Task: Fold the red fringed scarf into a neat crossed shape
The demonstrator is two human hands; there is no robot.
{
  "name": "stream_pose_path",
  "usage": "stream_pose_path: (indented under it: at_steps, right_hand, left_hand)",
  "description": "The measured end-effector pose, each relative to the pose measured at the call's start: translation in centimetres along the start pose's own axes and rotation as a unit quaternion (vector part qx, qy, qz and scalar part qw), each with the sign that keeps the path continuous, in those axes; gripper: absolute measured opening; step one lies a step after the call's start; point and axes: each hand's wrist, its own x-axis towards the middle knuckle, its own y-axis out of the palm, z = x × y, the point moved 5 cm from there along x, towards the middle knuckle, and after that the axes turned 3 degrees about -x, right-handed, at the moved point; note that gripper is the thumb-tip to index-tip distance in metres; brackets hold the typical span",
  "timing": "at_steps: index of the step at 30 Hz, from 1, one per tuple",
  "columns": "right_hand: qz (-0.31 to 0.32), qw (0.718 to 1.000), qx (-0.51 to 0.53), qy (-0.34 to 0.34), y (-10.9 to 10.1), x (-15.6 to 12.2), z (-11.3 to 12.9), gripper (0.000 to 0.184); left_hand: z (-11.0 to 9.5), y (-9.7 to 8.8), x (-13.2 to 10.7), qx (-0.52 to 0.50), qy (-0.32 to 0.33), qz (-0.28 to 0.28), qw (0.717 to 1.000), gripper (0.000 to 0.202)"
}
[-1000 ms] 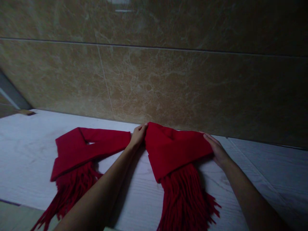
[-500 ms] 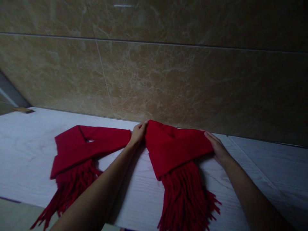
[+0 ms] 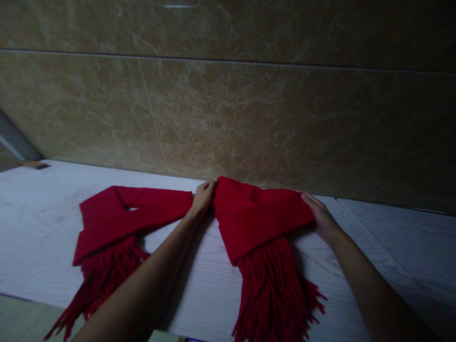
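Observation:
A folded red scarf (image 3: 263, 213) lies on the white wood-grain surface, its fringe spread toward me. My left hand (image 3: 204, 195) grips its upper left corner, with the thumb along the edge and the other fingers hidden. At its right end my right hand (image 3: 320, 216) is closed on the fold, the fingertips partly under the cloth. A second red scarf (image 3: 131, 213), folded in a similar slanted shape, rests to the left, its right tip close to my left wrist. My left forearm covers part of that scarf's fringe.
A brown marbled tile wall (image 3: 221, 114) rises directly behind the white surface (image 3: 32, 228). At the far left a small wooden block (image 3: 33, 164) sits beside a grey metal post (image 3: 19, 137). A pale object (image 3: 166, 337) shows at the bottom edge.
The view has shifted very slightly. Both hands keep the same hold on the right scarf, and both scarves stay where they were.

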Motion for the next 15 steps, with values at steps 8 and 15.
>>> stream_pose_path:
  at_steps: [8, 15]
  right_hand:
    - [-0.012, 1.0, -0.018, 0.004, -0.17, 0.16, -0.08, 0.024]
    - [-0.01, 1.0, -0.023, 0.004, -0.31, 0.29, -0.21, 0.027]
  left_hand:
    - [-0.16, -0.01, -0.05, -0.003, -0.004, 0.0, 1.0, 0.045]
    - [0.06, 0.02, 0.05, -0.016, -0.007, 0.004, 1.0, 0.046]
